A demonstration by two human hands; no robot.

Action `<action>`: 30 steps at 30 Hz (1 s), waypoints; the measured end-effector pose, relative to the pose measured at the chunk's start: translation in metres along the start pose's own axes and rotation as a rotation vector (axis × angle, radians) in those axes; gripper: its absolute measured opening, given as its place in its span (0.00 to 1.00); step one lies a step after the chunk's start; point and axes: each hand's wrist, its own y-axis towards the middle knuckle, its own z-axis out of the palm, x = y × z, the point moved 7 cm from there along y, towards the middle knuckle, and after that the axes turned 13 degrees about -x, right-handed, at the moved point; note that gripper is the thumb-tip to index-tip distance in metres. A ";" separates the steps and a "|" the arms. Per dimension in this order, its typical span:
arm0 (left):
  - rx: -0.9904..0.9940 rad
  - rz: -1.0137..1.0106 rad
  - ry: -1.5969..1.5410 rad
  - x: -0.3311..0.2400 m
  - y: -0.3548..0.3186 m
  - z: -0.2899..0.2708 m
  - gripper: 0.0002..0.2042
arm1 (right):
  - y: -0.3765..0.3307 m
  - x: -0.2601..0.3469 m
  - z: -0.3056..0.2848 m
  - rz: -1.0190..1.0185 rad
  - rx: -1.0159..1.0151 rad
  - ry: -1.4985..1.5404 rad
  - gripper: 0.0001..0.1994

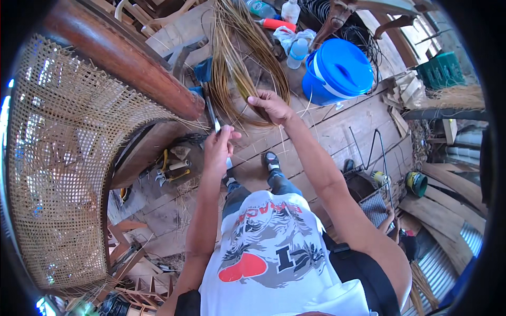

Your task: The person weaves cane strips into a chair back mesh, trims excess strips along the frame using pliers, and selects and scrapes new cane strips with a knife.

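A long looped bundle of brown and golden cane strands [226,58] hangs and lies ahead of me, reaching from the top edge down to the floor boards. My right hand [270,107] is closed around part of this bundle, thumb on top. Lower and to the left, my left hand [217,150] is closed with its fingers curled. A narrow bar with a shiny end [215,120] meets its fingertips; what exactly the fingers grip is hidden. Blue material [203,70] shows at the bar's far end.
Woven cane webbing [63,158] on a curved frame fills the left side, beside a thick brown wooden post [126,63]. A blue lidded bucket [340,71] stands at the right, near bottles [298,50]. Hand tools [171,171] lie lower left. Another person's hand [389,216] shows lower right.
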 end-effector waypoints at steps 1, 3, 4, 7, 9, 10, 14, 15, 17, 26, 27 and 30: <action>-0.006 0.016 -0.002 -0.006 0.006 0.005 0.22 | -0.005 0.008 0.000 0.001 -0.003 0.006 0.17; -0.016 0.012 -0.017 -0.019 0.013 0.015 0.21 | -0.015 0.029 0.006 -0.042 0.033 0.147 0.17; -0.015 0.013 -0.019 -0.026 0.014 0.022 0.22 | -0.016 0.034 0.005 -0.030 0.055 0.164 0.17; -0.009 0.019 -0.039 -0.035 0.026 0.044 0.21 | -0.025 0.049 0.007 -0.043 0.071 0.214 0.17; -0.038 0.032 -0.081 -0.040 0.032 0.057 0.20 | -0.031 0.055 0.015 0.000 0.013 0.239 0.13; -0.068 0.024 -0.073 -0.039 0.039 0.065 0.20 | -0.030 0.057 0.009 -0.020 0.017 0.227 0.13; -0.114 0.026 -0.191 -0.048 0.081 0.097 0.22 | -0.019 0.051 -0.007 -0.046 0.023 0.195 0.15; -0.122 0.024 -0.190 -0.053 0.092 0.102 0.22 | -0.018 0.049 -0.008 -0.051 0.028 0.181 0.15; -0.007 -0.029 -0.162 -0.059 0.112 0.118 0.20 | -0.021 0.048 -0.004 -0.029 0.034 0.185 0.17; 0.045 -0.031 -0.123 -0.053 0.134 0.136 0.14 | -0.020 0.050 -0.051 -0.034 -0.140 0.139 0.19; 0.062 -0.029 -0.143 -0.053 0.134 0.138 0.15 | -0.019 0.049 -0.053 -0.029 -0.141 0.137 0.19; 0.102 -0.052 -0.174 -0.050 0.137 0.140 0.16 | -0.018 0.048 -0.059 -0.017 -0.147 0.236 0.20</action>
